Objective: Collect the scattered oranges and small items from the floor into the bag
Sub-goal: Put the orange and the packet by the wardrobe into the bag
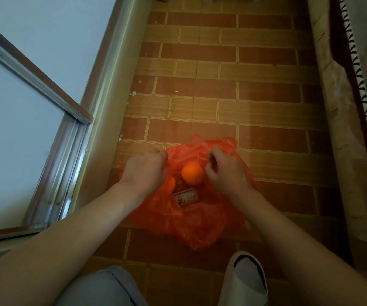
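The red bag (187,219) lay on the floor (266,96), its mouth held wide for loading; left hand (144,171) and right hand (227,171) each pinched the rim; an orange (193,176) and a small packet (187,198) sat inside.

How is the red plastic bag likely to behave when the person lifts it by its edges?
The bag looks thin and crumpled, so it will probably sag rather than hold shape. The orange and small packet inside would likely slide toward the lowest point. Both hands, left and right, pinch the rim, which should steady it.
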`<action>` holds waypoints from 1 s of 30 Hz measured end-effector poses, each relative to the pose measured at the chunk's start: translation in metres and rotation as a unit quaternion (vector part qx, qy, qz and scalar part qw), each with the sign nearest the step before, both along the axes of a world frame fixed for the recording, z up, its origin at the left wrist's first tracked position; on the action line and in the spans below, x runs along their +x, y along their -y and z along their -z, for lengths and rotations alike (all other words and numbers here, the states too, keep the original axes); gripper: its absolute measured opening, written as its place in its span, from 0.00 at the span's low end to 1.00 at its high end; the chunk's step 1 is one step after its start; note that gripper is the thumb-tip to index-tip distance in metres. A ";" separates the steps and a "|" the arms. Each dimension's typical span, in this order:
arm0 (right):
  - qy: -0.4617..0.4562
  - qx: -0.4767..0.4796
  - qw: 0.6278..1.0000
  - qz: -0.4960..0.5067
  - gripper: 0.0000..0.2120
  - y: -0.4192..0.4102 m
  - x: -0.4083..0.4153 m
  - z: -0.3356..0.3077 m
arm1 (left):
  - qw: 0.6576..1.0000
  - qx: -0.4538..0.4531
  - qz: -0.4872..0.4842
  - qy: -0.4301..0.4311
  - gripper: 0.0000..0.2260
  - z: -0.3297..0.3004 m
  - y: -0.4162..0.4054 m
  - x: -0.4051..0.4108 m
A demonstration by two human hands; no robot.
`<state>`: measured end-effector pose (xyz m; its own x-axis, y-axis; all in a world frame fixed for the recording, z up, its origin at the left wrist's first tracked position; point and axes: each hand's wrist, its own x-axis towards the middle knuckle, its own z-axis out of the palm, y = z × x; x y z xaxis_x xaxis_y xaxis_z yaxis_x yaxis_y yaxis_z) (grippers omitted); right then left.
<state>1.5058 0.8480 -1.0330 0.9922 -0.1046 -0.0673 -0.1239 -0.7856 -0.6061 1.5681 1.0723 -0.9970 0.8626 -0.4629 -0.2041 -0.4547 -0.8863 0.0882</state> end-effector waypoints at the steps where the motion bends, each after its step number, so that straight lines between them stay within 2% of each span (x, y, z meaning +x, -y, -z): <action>1: 0.005 0.011 1.000 0.003 0.04 -0.002 0.006 -0.002 | 1.000 -0.004 0.001 -0.001 0.09 0.000 0.001 0.001; 7: 0.010 0.064 0.997 0.039 0.04 -0.005 0.034 -0.023 | 0.997 -0.039 -0.060 -0.018 0.09 -0.019 0.002 -0.008; 12: -0.011 0.106 0.989 0.105 0.04 0.001 0.019 -0.083 | 0.991 -0.076 -0.099 -0.050 0.09 -0.072 0.007 -0.040; 19: -0.061 0.121 0.982 0.128 0.06 -0.001 -0.039 -0.227 | 0.984 -0.095 -0.130 -0.070 0.08 -0.207 -0.007 -0.067; 24: -0.090 0.133 0.977 0.143 0.05 -0.004 -0.078 -0.339 | 0.983 -0.106 -0.119 -0.093 0.06 -0.318 -0.009 -0.088; 30: -0.093 0.185 0.962 0.179 0.11 -0.013 -0.105 -0.483 | 0.977 -0.147 -0.141 -0.068 0.08 -0.450 -0.009 -0.104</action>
<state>1.4008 0.8612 -0.5499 0.8644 -0.3712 -0.3391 -0.4798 -0.4075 -0.7770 1.4637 1.0813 -0.5472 0.9380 -0.2675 -0.2205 -0.1631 -0.9019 0.4001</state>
